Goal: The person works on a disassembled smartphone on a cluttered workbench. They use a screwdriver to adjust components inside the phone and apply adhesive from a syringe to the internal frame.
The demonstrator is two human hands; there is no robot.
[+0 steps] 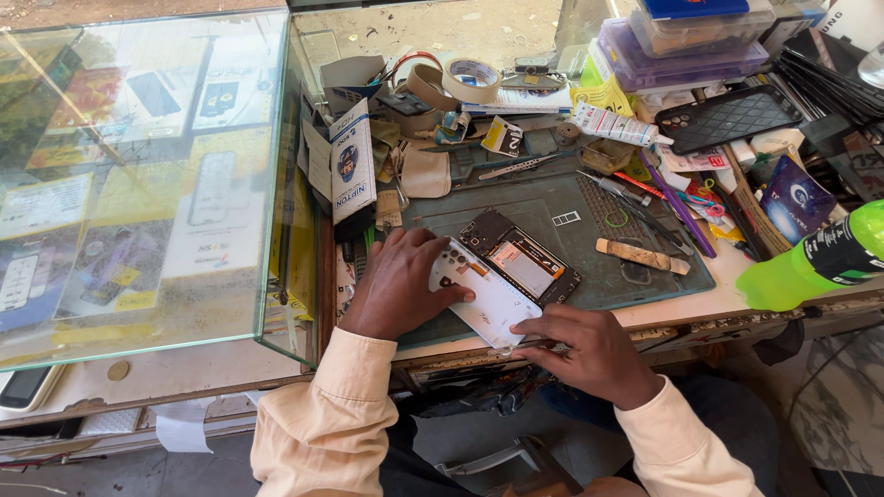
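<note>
The white back cover (488, 299) is laid half over an opened phone (527, 265) on the green work mat (589, 216). It is pressed by the left hand (401, 281), fingers flat and spread on its upper end. The lower corner is pinched by the right hand (589, 354), fingers curled. A green bottle (815, 262) lies at the right.

Opened phone (520, 267) on a mat (599, 235), both hands at its near end.
Left hand (398, 285) lies left of it, right hand (589, 354) in front; glass case (138, 184) stands left, bottle (815, 262) right, tape roll (471, 80) behind.
</note>
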